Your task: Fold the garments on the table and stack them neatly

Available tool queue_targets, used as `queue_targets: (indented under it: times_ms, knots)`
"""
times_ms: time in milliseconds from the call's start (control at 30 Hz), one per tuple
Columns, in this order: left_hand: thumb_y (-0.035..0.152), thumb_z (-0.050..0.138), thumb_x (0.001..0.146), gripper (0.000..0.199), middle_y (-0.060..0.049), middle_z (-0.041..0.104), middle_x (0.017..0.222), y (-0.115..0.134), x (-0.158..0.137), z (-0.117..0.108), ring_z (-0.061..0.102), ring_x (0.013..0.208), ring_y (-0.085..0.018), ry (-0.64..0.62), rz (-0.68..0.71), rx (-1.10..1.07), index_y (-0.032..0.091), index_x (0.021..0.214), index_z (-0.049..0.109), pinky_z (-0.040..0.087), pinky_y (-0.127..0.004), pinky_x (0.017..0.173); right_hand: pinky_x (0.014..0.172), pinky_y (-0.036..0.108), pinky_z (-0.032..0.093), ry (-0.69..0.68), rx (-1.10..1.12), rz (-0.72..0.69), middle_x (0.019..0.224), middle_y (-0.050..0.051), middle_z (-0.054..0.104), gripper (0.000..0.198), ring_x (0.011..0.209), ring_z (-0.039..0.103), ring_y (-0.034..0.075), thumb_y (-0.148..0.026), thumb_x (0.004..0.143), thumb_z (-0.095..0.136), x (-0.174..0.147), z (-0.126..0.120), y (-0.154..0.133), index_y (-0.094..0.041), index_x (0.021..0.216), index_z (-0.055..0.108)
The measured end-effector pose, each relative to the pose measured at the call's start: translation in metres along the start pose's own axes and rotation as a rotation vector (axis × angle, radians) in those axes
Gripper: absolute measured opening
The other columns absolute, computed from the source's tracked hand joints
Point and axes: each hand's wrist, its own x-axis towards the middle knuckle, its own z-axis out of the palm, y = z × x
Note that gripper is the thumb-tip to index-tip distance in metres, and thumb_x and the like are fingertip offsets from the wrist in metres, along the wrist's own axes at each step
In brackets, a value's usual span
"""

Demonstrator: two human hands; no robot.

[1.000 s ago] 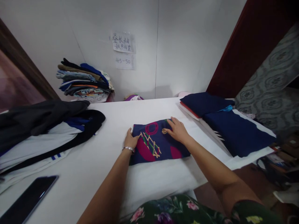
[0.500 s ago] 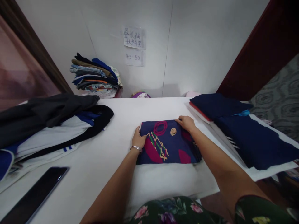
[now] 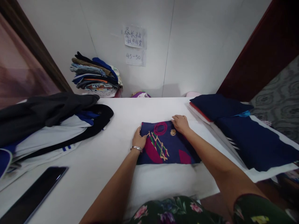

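A folded navy garment point(image 3: 171, 147) with magenta patches, a pink ring and tan and green line patterns lies flat on the white table point(image 3: 107, 174). My left hand point(image 3: 139, 140), a bracelet on its wrist, grips the garment's left edge, thumb on top and fingers out of sight beneath the side. Along the far edge, right of the middle, my right hand point(image 3: 181, 125) pinches the cloth near the round tan emblem. That forearm covers the garment's right side.
Dark and white clothes point(image 3: 53, 124) lie heaped at left, behind a phone point(image 3: 35, 196). Folded navy clothes point(image 3: 252, 137) are stacked at right. Another clothes pile point(image 3: 95, 76) stands beyond the table's far edge. Paper signs point(image 3: 135, 45) hang on the wall.
My right hand has slid a little to the left along the garment's far edge, and the far right corner has drawn in. My left hand stays at the left edge.
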Motion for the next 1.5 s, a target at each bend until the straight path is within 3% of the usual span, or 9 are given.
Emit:
queue_targets:
  times_ms: [133,267,500,733,967,1100,1200,1333,1500]
  knots:
    - [0.017,0.064,0.071,0.071,-0.010,0.050,0.140,-0.001,0.000,-0.001,0.049,0.125,-0.023,-0.001,0.009,-0.024,0.021,0.138,0.042,0.038,-0.033,0.105,0.110,0.048,0.016,0.014,0.129,-0.206,0.145,0.011,0.042,0.050,0.136,0.032,0.025,-0.049,0.097,0.031,-0.008,0.011,-0.026,-0.022,0.137,0.045]
    - [0.018,0.064,0.072,0.070,-0.011,0.051,0.138,0.000,0.001,-0.002,0.051,0.124,-0.023,-0.022,-0.005,-0.033,0.019,0.138,0.041,0.040,-0.033,0.103,0.109,0.043,0.021,-0.197,0.258,-0.137,0.141,0.010,0.047,0.056,0.132,0.039,0.022,-0.057,0.095,0.029,-0.012,0.037,-0.028,-0.022,0.137,0.045]
    - [0.017,0.064,0.073,0.067,-0.011,0.053,0.137,0.004,0.001,-0.004,0.053,0.121,-0.022,-0.019,-0.005,-0.011,0.019,0.136,0.042,0.041,-0.033,0.102,0.106,0.040,0.025,-0.134,0.239,-0.171,0.133,0.010,0.055,0.058,0.125,0.046,0.022,-0.060,0.094,0.029,-0.008,0.036,-0.020,-0.021,0.131,0.051]
    - [0.019,0.065,0.072,0.067,-0.013,0.054,0.135,0.006,0.001,-0.005,0.056,0.118,-0.024,-0.027,-0.006,0.011,0.018,0.136,0.043,0.043,-0.036,0.100,0.093,0.041,0.037,-0.139,0.153,0.184,0.120,0.010,0.062,0.055,0.113,0.053,0.025,-0.051,0.097,0.021,-0.017,0.033,0.023,-0.019,0.108,0.064]
    - [0.026,0.068,0.071,0.071,-0.014,0.055,0.134,0.006,0.001,-0.007,0.055,0.118,-0.025,-0.031,-0.008,0.027,0.019,0.136,0.042,0.044,-0.035,0.098,0.094,0.039,0.039,-0.167,0.218,0.196,0.128,0.007,0.059,0.050,0.118,0.050,0.024,-0.049,0.098,0.023,-0.017,0.035,0.028,-0.023,0.116,0.062]
    - [0.037,0.068,0.070,0.077,-0.018,0.059,0.127,0.012,-0.001,-0.016,0.057,0.115,-0.030,-0.054,-0.018,0.168,0.014,0.138,0.040,0.043,-0.040,0.098,0.104,0.041,0.032,-0.174,0.256,0.212,0.145,0.007,0.043,0.048,0.134,0.036,0.022,-0.047,0.098,0.028,-0.021,0.026,0.032,-0.025,0.137,0.046]
    - [0.043,0.068,0.068,0.077,-0.019,0.063,0.120,0.017,0.001,-0.022,0.057,0.115,-0.033,-0.057,-0.020,0.226,0.012,0.135,0.044,0.043,-0.042,0.097,0.109,0.049,0.024,-0.113,0.293,0.256,0.152,0.010,0.030,0.053,0.141,0.022,0.025,-0.045,0.095,0.037,-0.046,0.015,0.029,-0.023,0.143,0.037]
    - [0.051,0.069,0.064,0.071,-0.019,0.066,0.116,0.018,0.009,-0.029,0.058,0.114,-0.035,-0.082,-0.043,0.186,0.012,0.122,0.056,0.045,-0.045,0.096,0.112,0.052,0.017,-0.011,0.396,0.152,0.150,0.009,0.035,0.050,0.141,0.023,0.025,-0.042,0.092,0.046,-0.103,0.002,0.009,-0.025,0.138,0.045]
    - [0.057,0.070,0.060,0.065,-0.015,0.071,0.106,0.016,0.018,-0.033,0.067,0.098,-0.031,-0.322,-0.106,0.073,0.012,0.107,0.064,0.053,-0.041,0.085,0.113,0.054,0.014,-0.042,0.404,-0.024,0.149,0.009,0.037,0.051,0.139,0.027,0.027,-0.047,0.092,0.044,-0.155,0.002,-0.022,-0.025,0.138,0.046]
